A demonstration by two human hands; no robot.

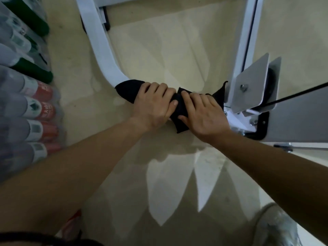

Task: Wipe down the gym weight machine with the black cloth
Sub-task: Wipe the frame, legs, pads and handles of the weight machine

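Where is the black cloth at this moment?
Head view, centre: the black cloth lies over the curved white frame bar, under the left hand and right hand, beside the grey pulley bracket.

Wrapped packs of bottles (28, 110) at left, pale floor (159, 50), grey shoe (276, 228).
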